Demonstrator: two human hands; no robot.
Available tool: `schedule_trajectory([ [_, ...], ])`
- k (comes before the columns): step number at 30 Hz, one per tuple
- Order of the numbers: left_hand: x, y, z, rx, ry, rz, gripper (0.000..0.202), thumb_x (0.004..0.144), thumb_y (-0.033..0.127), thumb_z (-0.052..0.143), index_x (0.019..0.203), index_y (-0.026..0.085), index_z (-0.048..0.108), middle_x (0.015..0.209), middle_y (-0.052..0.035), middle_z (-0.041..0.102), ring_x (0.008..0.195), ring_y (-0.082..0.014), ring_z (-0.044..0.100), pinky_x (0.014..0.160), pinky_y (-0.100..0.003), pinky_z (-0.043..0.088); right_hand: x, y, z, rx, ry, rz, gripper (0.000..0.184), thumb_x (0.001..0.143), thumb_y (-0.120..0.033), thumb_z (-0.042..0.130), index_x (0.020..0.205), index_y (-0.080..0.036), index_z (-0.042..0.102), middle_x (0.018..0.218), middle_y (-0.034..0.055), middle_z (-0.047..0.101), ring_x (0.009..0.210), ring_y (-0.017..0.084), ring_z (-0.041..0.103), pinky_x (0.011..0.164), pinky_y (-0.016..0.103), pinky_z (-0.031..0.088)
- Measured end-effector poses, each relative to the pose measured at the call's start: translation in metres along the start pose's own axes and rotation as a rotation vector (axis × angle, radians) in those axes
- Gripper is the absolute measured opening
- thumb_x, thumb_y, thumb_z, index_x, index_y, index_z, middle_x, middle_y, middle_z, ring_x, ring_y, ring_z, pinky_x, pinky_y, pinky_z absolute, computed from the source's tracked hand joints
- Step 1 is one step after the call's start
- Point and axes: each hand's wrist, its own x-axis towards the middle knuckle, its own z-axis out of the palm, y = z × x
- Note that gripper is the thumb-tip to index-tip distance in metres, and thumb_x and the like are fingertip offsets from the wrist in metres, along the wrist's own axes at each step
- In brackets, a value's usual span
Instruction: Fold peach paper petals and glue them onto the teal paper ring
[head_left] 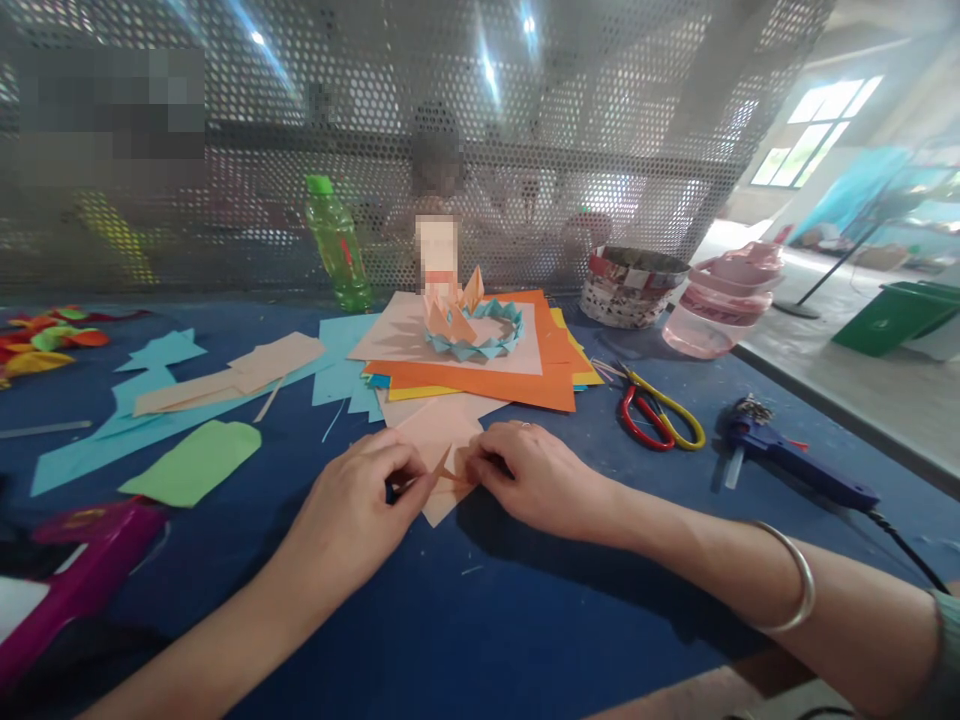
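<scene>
A peach sheet of paper (435, 432) lies partly folded on the blue table, one corner pointing towards me. My left hand (371, 487) pinches a raised, pointed flap at its left side between thumb and forefinger. At the right side, my right hand (536, 478) has its fingers closed on the paper's edge; its fingertips are partly hidden. Just beyond, a ring of folded blue paper with peach points (487, 345) rests on stacked sheets, of which an orange sheet (487, 383) shows most.
Red-and-yellow scissors (651, 412) and a blue glue gun (802, 462) lie right. Behind them stand a woven basket (634, 290) and a pink bottle (720, 310). Left are a green paper piece (196, 462), blue scraps (146, 405), a purple glue gun (97, 560) and a green bottle (337, 245).
</scene>
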Motion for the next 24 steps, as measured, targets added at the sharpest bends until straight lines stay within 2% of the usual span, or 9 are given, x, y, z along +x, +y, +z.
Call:
schedule_trajectory([
  [5, 0.0003, -0.0009, 0.0005, 0.000, 0.002, 0.000, 0.025, 0.085, 0.031, 0.048, 0.064, 0.020, 0.054, 0.074, -0.0009, 0.059, 0.073, -0.0171, 0.055, 0.068, -0.031, 0.039, 0.0007, 0.0021, 0.0034, -0.025, 0.020, -0.011, 0.016, 0.086, -0.023, 0.055, 0.073, -0.016, 0.062, 0.073, 0.0018, 0.062, 0.066, 0.010, 0.052, 0.060, 0.023, 0.032],
  [10, 0.0003, 0.0002, -0.0005, 0.018, -0.019, -0.012, 0.023, 0.084, 0.029, 0.047, 0.064, 0.020, 0.053, 0.074, -0.0013, 0.058, 0.073, -0.0174, 0.055, 0.067, -0.031, 0.039, 0.0005, 0.0028, 0.0046, -0.021, 0.030, -0.017, 0.016, 0.085, -0.030, 0.061, 0.076, -0.017, 0.063, 0.073, 0.0013, 0.062, 0.068, 0.011, 0.052, 0.063, 0.023, 0.033],
  [20, 0.0001, -0.0004, 0.0001, 0.010, 0.022, 0.016, 0.023, 0.083, 0.029, 0.050, 0.063, 0.020, 0.053, 0.072, -0.0002, 0.059, 0.069, -0.0161, 0.055, 0.065, -0.030, 0.040, 0.0008, 0.0016, 0.0043, -0.046, 0.025, -0.001, 0.009, 0.082, -0.025, 0.064, 0.083, -0.019, 0.058, 0.076, -0.0004, 0.063, 0.072, 0.013, 0.054, 0.063, 0.024, 0.032],
  [24, 0.0002, 0.0004, 0.0008, 0.005, 0.030, 0.008, 0.026, 0.083, 0.032, 0.054, 0.060, 0.020, 0.052, 0.070, 0.0005, 0.059, 0.070, -0.0162, 0.055, 0.065, -0.029, 0.040, 0.0002, 0.0024, 0.0057, -0.065, 0.039, -0.004, 0.012, 0.083, -0.028, 0.064, 0.083, -0.019, 0.057, 0.075, -0.0002, 0.062, 0.071, 0.013, 0.054, 0.062, 0.024, 0.031],
])
